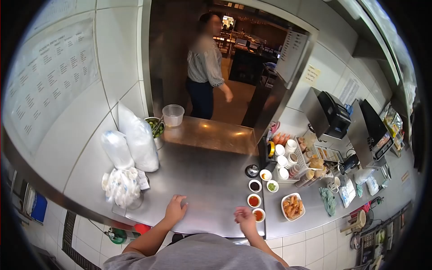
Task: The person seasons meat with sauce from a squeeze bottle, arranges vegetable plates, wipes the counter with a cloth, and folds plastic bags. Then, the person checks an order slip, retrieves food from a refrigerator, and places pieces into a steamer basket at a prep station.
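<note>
My left hand (176,208) rests on the steel counter (198,180), its fingers bent loosely and nothing seen in them. My right hand (245,218) is at the counter's front edge, beside a small bowl of red sauce (258,215); its fingers are curled, and whether they hold anything is hidden. Just behind are another red sauce bowl (254,200) and a bowl of dark sauce (255,185). A bowl of chopped greens (272,186) stands to their right. Farther right is a white square dish of fried food (293,207).
Plastic bags (137,139) lean at the left wall. A clear tub (173,115) stands at the pass-through ledge (211,135). Stacked cups (291,145), a green cloth (327,201) and a printer (334,114) are right. Beyond the opening, a person (204,67) stands in a striped shirt.
</note>
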Demonstrator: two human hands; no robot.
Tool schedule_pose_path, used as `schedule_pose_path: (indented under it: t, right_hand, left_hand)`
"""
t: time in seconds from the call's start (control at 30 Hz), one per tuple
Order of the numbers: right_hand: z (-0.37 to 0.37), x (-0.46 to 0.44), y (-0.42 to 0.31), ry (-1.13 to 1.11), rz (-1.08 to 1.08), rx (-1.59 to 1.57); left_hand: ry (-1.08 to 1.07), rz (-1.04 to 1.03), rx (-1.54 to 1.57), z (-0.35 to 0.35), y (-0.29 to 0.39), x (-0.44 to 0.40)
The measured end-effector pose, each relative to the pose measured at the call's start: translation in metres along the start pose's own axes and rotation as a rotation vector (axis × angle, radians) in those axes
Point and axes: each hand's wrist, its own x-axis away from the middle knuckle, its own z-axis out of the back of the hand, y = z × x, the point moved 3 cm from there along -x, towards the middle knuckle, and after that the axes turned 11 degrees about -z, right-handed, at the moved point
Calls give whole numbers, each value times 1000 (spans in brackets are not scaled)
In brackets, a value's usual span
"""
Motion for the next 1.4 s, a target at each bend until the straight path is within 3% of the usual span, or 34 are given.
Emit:
schedule_pose_path:
  t: [0.07,0.13,0.17,0.23,0.37,0.43,0.53,0.93,1.4]
  right_hand:
    - [-49,-13,4,-48,-47,140]
    - [-91,-26,1,-119,64,574]
    - [-103,-32,5,-111,49,575]
    - [-125,-43,12,-49,196,965]
    - [-146,-57,18,52,123,991]
    - [-154,-64,19,192,280,1095]
    - [-158,-69,30,242,346,1121]
    - [-157,-80,45,209,237,1184]
    - [-160,-79,38,222,270,1166]
  left_hand:
    - [-47,36,42,22,-21,2]
    - [-80,50,102,30,-43,4]
    - [-98,63,155,30,-54,8]
    - [-38,-4,190,28,-72,8]
    - [-100,39,296,31,-73,5]
    - [-161,109,339,26,-82,5]
    - [-174,63,387,8,-101,10]
    - [-449,199,331,17,-93,-4]
    - [-410,223,386,16,-94,-1]
